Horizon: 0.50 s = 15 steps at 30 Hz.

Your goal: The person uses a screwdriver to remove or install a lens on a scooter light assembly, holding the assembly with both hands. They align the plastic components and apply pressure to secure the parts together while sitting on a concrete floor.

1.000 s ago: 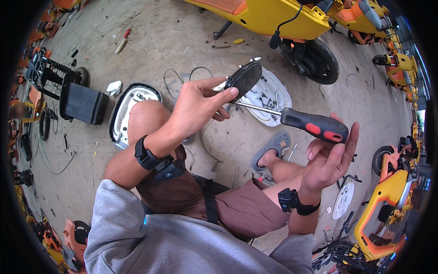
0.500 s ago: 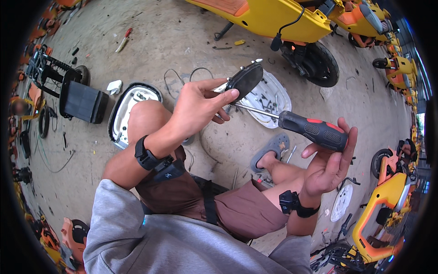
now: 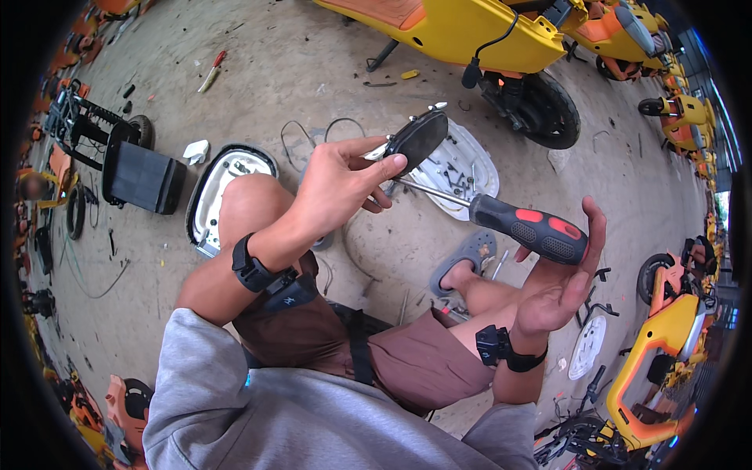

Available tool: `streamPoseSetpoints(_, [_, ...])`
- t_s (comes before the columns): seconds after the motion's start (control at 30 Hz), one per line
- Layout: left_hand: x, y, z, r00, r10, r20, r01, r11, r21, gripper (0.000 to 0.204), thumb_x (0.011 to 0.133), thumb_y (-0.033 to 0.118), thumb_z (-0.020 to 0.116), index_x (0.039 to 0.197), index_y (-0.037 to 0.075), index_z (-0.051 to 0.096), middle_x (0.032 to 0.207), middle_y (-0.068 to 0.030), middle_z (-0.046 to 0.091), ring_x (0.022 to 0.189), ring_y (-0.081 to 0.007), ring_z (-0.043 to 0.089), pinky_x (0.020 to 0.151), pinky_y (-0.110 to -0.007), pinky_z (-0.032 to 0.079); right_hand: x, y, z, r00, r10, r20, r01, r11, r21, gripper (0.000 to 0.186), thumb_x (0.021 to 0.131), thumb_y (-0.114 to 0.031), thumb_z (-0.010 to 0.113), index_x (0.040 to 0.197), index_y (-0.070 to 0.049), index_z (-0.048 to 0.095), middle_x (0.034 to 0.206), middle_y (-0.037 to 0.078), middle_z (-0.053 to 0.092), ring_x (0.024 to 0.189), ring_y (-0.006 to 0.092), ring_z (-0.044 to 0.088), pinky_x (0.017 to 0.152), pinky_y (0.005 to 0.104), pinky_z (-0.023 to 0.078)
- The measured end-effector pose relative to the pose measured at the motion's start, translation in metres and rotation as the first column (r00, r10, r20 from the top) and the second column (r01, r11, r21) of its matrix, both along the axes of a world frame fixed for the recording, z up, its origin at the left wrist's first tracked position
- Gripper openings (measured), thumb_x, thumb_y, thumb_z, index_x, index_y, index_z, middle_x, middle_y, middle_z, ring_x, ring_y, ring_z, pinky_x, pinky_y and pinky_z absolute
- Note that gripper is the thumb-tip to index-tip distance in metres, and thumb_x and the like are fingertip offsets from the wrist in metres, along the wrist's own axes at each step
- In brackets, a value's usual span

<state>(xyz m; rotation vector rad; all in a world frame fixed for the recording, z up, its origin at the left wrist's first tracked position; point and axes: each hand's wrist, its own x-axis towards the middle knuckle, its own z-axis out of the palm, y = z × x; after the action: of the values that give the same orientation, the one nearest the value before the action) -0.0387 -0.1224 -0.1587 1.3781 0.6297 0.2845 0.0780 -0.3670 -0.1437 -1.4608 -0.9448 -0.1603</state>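
In front of me my left hand (image 3: pixel 341 184) grips a black oval part (image 3: pixel 419 142) with white tabs along its edge, thumb pressed on its dark face. A screwdriver (image 3: pixel 529 229) with a black and red handle slants from the lower right, its metal shaft reaching the part's lower edge. Its tip is hidden by my left fingers. Around the butt of the handle, my right hand (image 3: pixel 560 286) holds it loosely, with some fingers stretched out. Beyond the part, a white oval tray-like cover (image 3: pixel 479 168) lies on the floor with several screws on it.
A white, black-rimmed shell (image 3: pixel 205 188) lies by my left knee. Farther left stands a frame with a black box (image 3: pixel 142 176). A yellow scooter (image 3: pixel 470 35) stands ahead; a yellow frame (image 3: pixel 638 376) is at right. A red-handled tool (image 3: pixel 211 70) lies on the floor.
The screwdriver handle has turned, bringing its red patches more into view, and shifted slightly left. My right fingers have moved around its butt. My left hand has barely moved.
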Motion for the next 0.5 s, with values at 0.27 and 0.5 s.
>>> streamPoseSetpoints(0.27, [0.000,0.001,-0.004,1.000,-0.003,0.005,0.003,1.000,-0.003,0.060,0.088,0.027,0.072,0.124,-0.016,0.051,0.081,-0.0139,0.068,0.061,-0.0159,0.067,0.051,-0.027,0.055,-0.012,0.016,0.007,0.997,0.006,-0.072,0.000,0.996,0.085,0.071,0.097,-0.048,0.043,0.148,-0.002,0.025,0.126,0.023,0.049,0.078,0.0221,0.060,0.053,0.0288,0.049])
streamPoseSetpoints(0.5, [-0.001,0.000,0.000,1.000,-0.007,0.008,0.007,1.000,-0.003,0.061,0.088,0.027,0.072,0.125,-0.017,0.050,0.081,-0.0139,0.068,0.061,-0.0161,0.067,0.051,-0.027,0.055,-0.010,0.009,0.006,0.997,0.036,-0.070,-0.031,0.997,0.071,0.073,0.096,-0.050,0.042,0.149,-0.004,0.023,0.128,0.024,0.048,0.084,0.0233,0.061,0.055,0.0296,0.050])
